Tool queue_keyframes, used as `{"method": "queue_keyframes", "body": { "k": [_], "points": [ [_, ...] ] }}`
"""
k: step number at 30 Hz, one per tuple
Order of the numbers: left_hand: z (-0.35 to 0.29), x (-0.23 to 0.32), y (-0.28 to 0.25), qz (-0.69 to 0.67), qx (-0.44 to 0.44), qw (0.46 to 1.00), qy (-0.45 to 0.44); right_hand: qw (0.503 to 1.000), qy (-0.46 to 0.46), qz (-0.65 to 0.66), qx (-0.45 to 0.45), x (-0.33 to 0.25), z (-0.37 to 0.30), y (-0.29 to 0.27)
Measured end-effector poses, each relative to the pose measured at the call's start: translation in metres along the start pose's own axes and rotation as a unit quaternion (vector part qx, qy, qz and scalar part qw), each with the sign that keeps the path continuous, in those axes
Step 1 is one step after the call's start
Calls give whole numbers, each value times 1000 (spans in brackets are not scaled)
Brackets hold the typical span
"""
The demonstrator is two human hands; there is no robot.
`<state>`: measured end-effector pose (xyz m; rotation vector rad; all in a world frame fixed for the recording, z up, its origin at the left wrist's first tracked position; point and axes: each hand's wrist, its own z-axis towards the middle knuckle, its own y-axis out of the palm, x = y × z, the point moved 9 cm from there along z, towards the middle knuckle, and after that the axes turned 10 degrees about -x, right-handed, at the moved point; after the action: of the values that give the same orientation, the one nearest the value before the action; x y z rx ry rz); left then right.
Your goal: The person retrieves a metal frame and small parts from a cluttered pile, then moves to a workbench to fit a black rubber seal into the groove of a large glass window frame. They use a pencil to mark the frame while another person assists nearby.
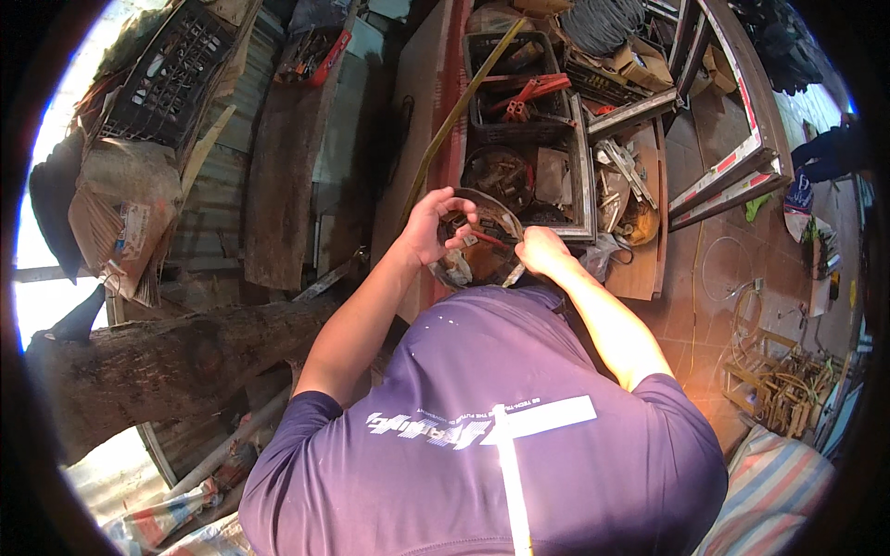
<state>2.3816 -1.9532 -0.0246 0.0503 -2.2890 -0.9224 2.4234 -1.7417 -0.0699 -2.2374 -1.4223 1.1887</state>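
Purple shirt, worn by me, spreads across the near side of the tub, which serves as reference. Tub: round, directly in front of my chest, odd pieces inside, too dim and small to identify. Red strip: within the tub's outline, between my two hands; cannot tell whether it lies loose on the other pieces.

Left hand: over the tub's left rim, fingers curled and spread apart, a gap between them; I see nothing gripped. Right hand: at the tub's right rim, fingers bunched, tips pointing inward. Cannot tell whether I am pinching the rim, a small piece or nothing.

Surroundings. Just beyond the tub: a round pan of dark bits. Farther beyond: a black crate with red tools across it. Right of the tub and slightly beyond: a metal frame. Far beyond and right: a wire coil. Beyond and left: a yellow strip, slanting. Well left: a board. Left and nearer than the tub: a thick log. Right and much nearer: a striped sheet.
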Motion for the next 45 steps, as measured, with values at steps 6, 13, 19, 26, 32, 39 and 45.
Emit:
{"method": "queue_keyframes", "body": {
  "k": [6, 13, 19, 26, 32, 39, 45],
  "points": [
    [22, 28, 6, 577, 86, 801, 134, 999, -23, -25, 1, -11, 4, -1],
    [41, -5, -3, 794, 130, 589, -75, 998, -42, -48, 28, -17, 2, 0],
    [37, -4, 4, 819, 107, 550, -119, 998, -38, -38, 29, -12, 0, 1],
    [52, 0, 21, 884, 92, 458, -26, 997, -45, -41, 39, -16, 3, -3],
    [72, -26, 5, 915, 64, 399, 7, 996, -53, -59, 38, -13, 3, -4],
    [79, -36, 3, 913, 54, 403, -43, 998, -38, -47, 32, -5, 1, -3],
    [69, -21, 2, 857, 70, 502, -90, 997, -53, -50, 24, -8, 1, -4]
  ]
}}
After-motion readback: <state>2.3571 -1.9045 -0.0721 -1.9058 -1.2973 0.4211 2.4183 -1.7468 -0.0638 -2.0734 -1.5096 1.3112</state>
